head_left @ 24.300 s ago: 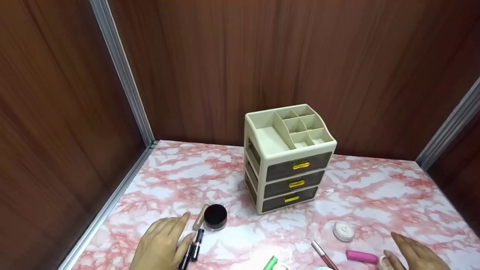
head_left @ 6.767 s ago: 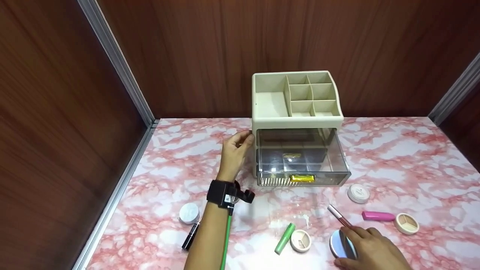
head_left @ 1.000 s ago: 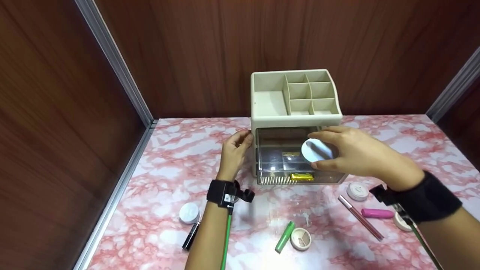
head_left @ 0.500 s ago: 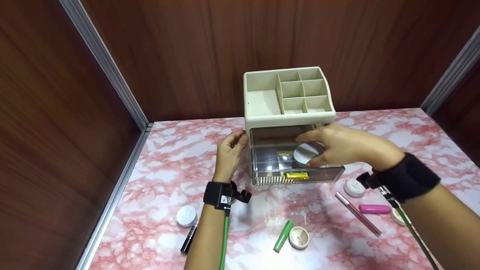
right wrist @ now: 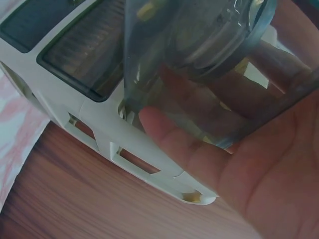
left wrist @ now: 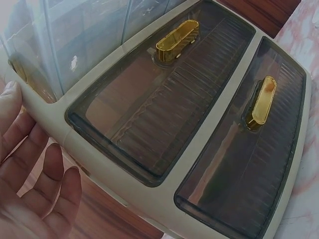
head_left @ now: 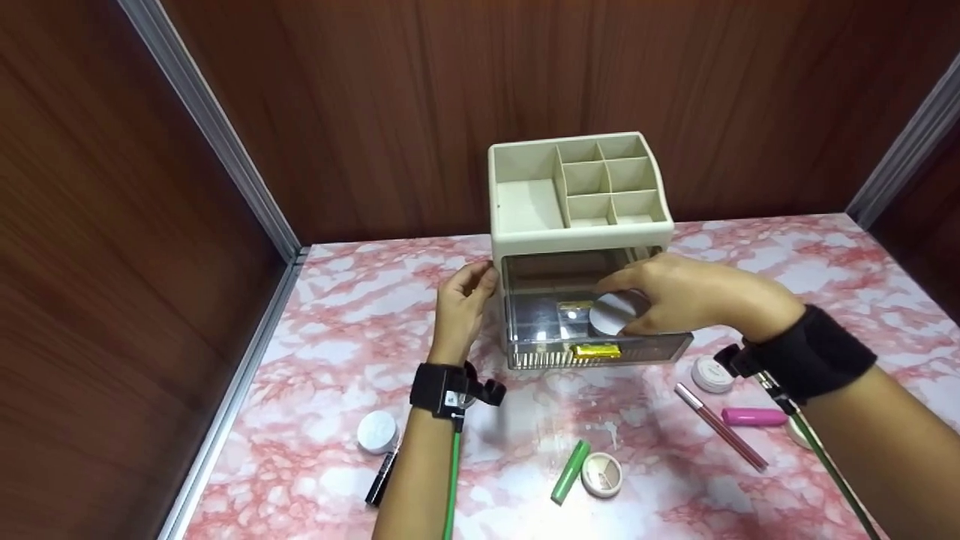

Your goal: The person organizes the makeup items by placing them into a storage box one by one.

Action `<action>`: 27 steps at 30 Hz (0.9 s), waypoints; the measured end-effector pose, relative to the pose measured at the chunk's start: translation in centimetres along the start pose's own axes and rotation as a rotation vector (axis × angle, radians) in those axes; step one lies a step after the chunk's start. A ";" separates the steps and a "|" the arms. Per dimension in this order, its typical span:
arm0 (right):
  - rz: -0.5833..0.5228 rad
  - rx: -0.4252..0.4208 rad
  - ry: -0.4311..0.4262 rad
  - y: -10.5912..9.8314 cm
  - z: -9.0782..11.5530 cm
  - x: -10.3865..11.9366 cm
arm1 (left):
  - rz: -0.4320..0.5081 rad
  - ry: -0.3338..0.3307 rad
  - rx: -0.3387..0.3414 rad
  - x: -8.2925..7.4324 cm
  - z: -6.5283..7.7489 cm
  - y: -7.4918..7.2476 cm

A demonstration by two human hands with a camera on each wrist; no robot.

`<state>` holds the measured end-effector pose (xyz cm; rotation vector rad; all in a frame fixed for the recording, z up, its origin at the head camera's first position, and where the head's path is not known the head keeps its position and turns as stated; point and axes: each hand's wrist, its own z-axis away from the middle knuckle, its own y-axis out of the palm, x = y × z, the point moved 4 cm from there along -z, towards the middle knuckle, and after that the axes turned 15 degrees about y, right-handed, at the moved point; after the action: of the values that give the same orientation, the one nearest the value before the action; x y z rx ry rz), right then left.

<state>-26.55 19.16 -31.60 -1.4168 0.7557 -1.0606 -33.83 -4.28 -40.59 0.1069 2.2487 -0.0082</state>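
Observation:
A cream drawer organizer [head_left: 585, 240] stands at the back of the table with its top smoky, see-through drawer [head_left: 649, 349] pulled out. My left hand [head_left: 461, 304] grips the organizer's left front edge; in the left wrist view its thumb [left wrist: 9, 102] lies at the frame corner beside the drawer. Inside the drawer, my right hand [head_left: 679, 292] holds a round, shiny-topped compact [head_left: 611, 315] between thumb and fingers. The right wrist view shows the fingers [right wrist: 184, 147] through the clear drawer wall, around the compact's rim [right wrist: 259, 30]. Both lower drawers are closed.
On the marbled table lie a green tube [head_left: 571, 472], a small round pot [head_left: 602, 475], a lip gloss tube [head_left: 720, 426], a pink tube [head_left: 754, 417] and a white round jar [head_left: 712, 373]. Left are another round jar [head_left: 376, 432] and a black tube [head_left: 380, 480].
Since the earliest frame, the top drawer was opened and the left hand took the organizer's edge. The right hand picked up the compact from the table and lowered it into the drawer.

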 end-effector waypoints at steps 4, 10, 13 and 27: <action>0.011 -0.008 -0.012 0.1 0.1 0.0 | 0.008 0.014 -0.001 1.3 -0.1 0.1; 0.065 0.001 -0.025 0.3 -0.2 0.2 | 0.001 0.018 -0.011 2.7 0.0 0.0; 0.081 0.001 -0.033 0.4 -0.2 0.2 | 0.008 0.003 -0.016 2.7 0.0 -0.1; 0.067 -0.071 -0.080 0.8 -0.1 0.1 | 0.014 -0.011 -0.018 -0.2 0.1 0.2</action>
<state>-26.48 18.98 -32.33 -1.4751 0.7841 -0.9278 -33.60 -4.14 -40.51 0.1122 2.2370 0.0188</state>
